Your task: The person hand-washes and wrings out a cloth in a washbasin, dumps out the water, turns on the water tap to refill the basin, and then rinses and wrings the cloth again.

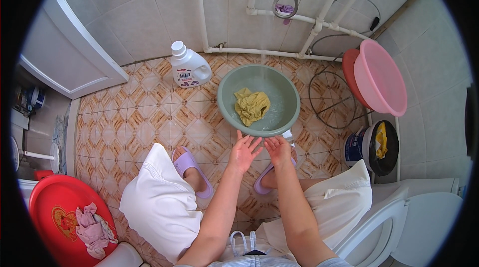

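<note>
Here's the yellow cloth (252, 107) at twelve o'clock from the nearer left hand (243, 151), eleven from the right hand (278, 150), both unclenched and empty by the green basin (225, 92)

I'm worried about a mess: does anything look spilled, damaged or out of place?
Nothing clearly stands out. Water falls into the green basin, where the yellow cloth lies crumpled; I can make out no puddle on the tiles. The bottle stands upright, capped.
</note>
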Demonstrator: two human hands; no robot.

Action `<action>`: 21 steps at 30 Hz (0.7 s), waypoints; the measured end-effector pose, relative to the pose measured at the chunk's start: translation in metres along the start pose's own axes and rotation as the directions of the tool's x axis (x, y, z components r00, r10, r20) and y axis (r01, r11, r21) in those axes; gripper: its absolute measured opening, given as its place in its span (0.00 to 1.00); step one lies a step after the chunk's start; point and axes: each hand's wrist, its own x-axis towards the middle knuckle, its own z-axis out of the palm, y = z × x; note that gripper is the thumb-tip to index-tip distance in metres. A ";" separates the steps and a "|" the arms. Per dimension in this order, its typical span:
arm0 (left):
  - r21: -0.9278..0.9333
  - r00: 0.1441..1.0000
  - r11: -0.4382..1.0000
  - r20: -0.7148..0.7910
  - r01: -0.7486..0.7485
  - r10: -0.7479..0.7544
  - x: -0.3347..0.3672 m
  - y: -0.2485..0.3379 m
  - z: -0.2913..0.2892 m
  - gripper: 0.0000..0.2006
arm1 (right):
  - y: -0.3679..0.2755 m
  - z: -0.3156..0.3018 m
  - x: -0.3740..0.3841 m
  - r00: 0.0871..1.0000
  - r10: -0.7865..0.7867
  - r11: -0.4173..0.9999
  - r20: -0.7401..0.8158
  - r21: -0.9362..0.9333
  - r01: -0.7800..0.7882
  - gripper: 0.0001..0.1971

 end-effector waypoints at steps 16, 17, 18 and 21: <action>-0.049 1.000 0.999 -0.009 0.007 -0.007 0.000 0.000 0.003 0.37 | 0.003 -0.003 0.004 1.000 -0.001 1.000 -0.003 -0.009 0.001 0.11; -0.049 1.000 0.999 -0.008 0.005 -0.006 0.000 0.000 0.002 0.37 | 0.004 -0.003 0.004 1.000 -0.001 1.000 -0.001 -0.009 0.001 0.11; -0.030 1.000 1.000 0.008 0.004 -0.004 0.000 0.000 0.000 0.40 | 0.004 -0.003 0.003 1.000 0.004 1.000 -0.005 -0.005 -0.004 0.11; -0.014 1.000 1.000 0.028 0.002 -0.001 0.000 0.000 -0.001 0.43 | 0.005 -0.004 0.002 1.000 0.004 1.000 0.005 0.002 -0.004 0.11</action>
